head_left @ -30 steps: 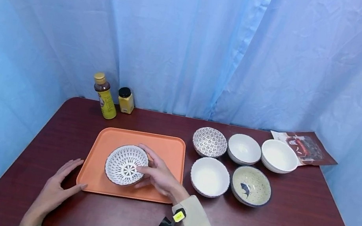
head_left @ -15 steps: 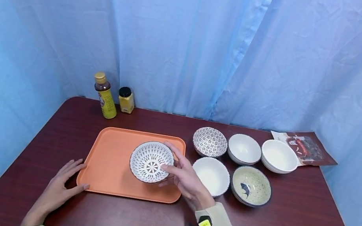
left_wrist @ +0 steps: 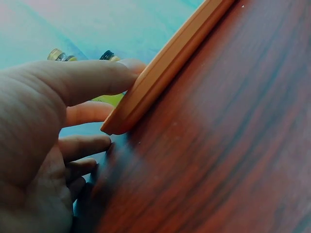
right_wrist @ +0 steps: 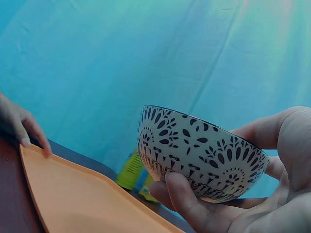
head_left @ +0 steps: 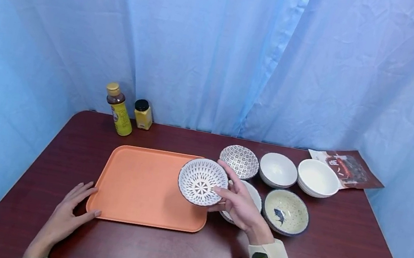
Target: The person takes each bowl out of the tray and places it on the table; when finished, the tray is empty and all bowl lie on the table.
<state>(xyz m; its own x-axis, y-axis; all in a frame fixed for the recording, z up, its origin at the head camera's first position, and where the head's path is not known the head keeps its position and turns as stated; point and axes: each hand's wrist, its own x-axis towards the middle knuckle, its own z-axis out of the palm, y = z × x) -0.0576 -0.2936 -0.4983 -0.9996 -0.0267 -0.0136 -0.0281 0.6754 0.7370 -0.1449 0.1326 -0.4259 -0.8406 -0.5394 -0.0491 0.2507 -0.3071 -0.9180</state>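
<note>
My right hand [head_left: 243,206] holds a white bowl [head_left: 202,182] with a dark petal pattern above the right end of the orange tray [head_left: 136,185]. In the right wrist view the patterned outer wall of the bowl [right_wrist: 197,150] shows, with the fingers beneath it and the thumb by the rim. My left hand [head_left: 65,215] rests at the tray's near left corner, fingers spread. The left wrist view shows its thumb touching the tray's edge [left_wrist: 160,63] and the other fingers lying loosely beside it.
To the right stand a patterned bowl [head_left: 240,161], a plain white bowl [head_left: 278,170], stacked white bowls [head_left: 318,179], a speckled bowl [head_left: 292,211] and a partly hidden white bowl [head_left: 255,196]. A bag [head_left: 352,169] lies behind. A sauce bottle [head_left: 121,119] and yellow jar [head_left: 143,116] stand back left.
My right hand has carried the patterned bowl up from the tray's middle, rightward past the tray's right edge, partly covering the white bowl. The left hand has stayed at the tray corner.
</note>
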